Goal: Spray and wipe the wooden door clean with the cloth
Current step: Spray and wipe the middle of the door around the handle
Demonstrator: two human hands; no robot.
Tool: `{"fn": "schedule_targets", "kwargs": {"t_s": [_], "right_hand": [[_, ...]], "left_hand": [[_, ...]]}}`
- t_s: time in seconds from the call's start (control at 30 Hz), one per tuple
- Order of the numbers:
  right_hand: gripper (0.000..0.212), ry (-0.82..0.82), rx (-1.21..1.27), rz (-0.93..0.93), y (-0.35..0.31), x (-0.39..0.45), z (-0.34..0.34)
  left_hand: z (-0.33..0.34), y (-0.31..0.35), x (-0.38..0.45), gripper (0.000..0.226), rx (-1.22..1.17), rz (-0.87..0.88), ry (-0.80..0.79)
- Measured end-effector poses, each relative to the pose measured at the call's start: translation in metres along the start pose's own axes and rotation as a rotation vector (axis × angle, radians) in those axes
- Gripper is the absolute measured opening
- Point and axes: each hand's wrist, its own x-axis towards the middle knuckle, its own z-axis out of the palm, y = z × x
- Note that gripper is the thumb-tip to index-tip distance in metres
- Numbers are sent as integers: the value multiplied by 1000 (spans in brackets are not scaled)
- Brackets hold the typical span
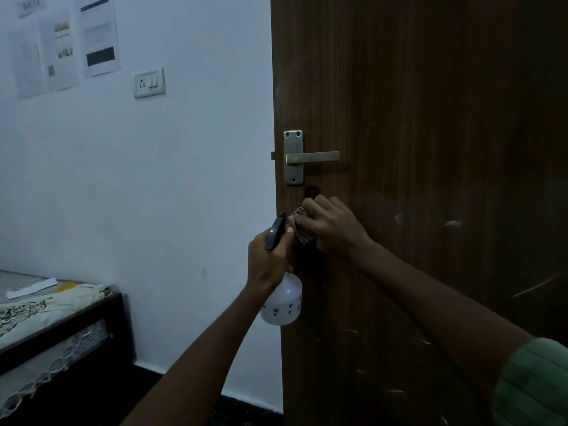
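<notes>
Green sleeve (534, 382) at lower right, nearest the camera. Right hand (333, 227): fingers clenched round a bunched checked cloth (299, 224), pressed against the wooden door (430, 118) just below the metal handle (310, 157). Left hand (270, 259): fingers wrapped round the neck of a white spray bottle (284, 302), black trigger head up, beside the door's edge. Bed (46, 309) at lower left; switch plate (149, 82) and papers (64, 41) on the wall.

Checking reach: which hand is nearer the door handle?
Right. The right hand, gripping the cloth, is just below the door handle; the left hand is lower, holding the spray bottle.
</notes>
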Motion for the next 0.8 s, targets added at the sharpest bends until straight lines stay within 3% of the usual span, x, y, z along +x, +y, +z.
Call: {"fn": "schedule_targets", "kwargs": {"t_s": [0.23,0.3,0.43,0.57,0.63,0.7,0.8], "right_hand": [[33,-35,-5,-97,16,-33,-12],[30,27,11,-10,9,-42,-12],[31,232,111,368,-19,-68,-3],[36,85,112,180,-50,-83,20],[47,151,252,373,-51,-71,26],[46,326,402,558,-50,-46,23],[22,354,337,355,-57,-8,17]], "left_hand": [[-1,-1,4,30,-11,-51,-15],[-1,-1,4,34,-18,-55,-18],[-5,0,5,26,-37,-74,-67],[-13,6,7,22,-67,-79,-90],[-19,8,4,21,-60,-64,-66],[-26,11,3,20,-86,-47,-17],[-36,15,5,29,-86,-73,53]]}}
